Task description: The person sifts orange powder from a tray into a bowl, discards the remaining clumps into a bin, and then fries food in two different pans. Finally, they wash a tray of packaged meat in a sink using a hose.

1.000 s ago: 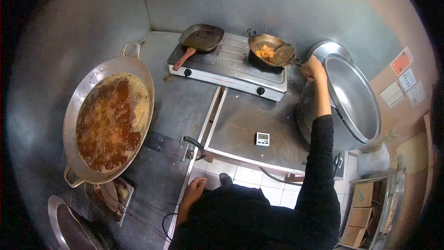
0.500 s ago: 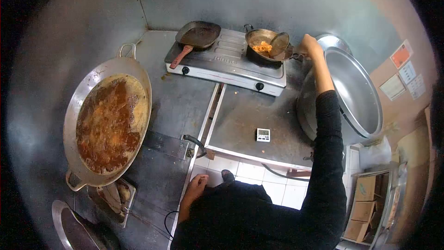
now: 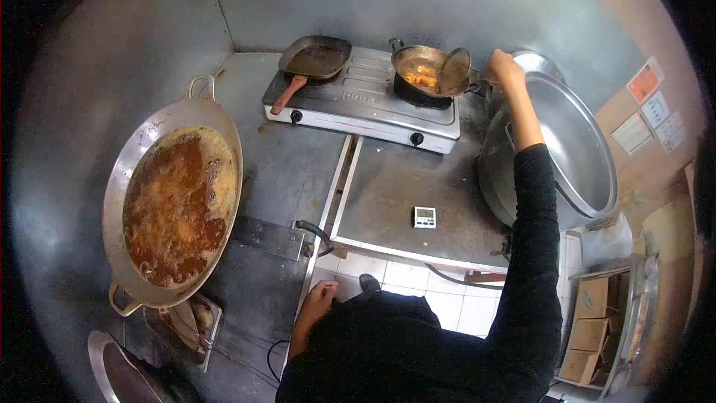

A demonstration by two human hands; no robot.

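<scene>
My right hand (image 3: 505,73) is stretched out to the far right of the stove and closed round the handle of a ladle (image 3: 453,71). The ladle's dark round head stands tilted at the right side of a small wok (image 3: 412,60). Orange-brown food (image 3: 422,77) lies in that wok, on the right burner of the silver stove (image 3: 358,124). Low by my body, at the counter's edge, my left hand (image 3: 322,295) has its fingers curled together; nothing shows in them.
A large wok (image 3: 112,201) of bubbling brown oil stands left. A square pan (image 3: 317,57) sits on the left burner. A timer (image 3: 424,217) lies on the counter. Right stands a big metal pot (image 3: 496,172), with cardboard boxes (image 3: 589,334) on a shelf below.
The ladle head has risen slightly and tipped more upright at the wok's right side. My right hand has shifted a little. My left hand has hardly moved.
</scene>
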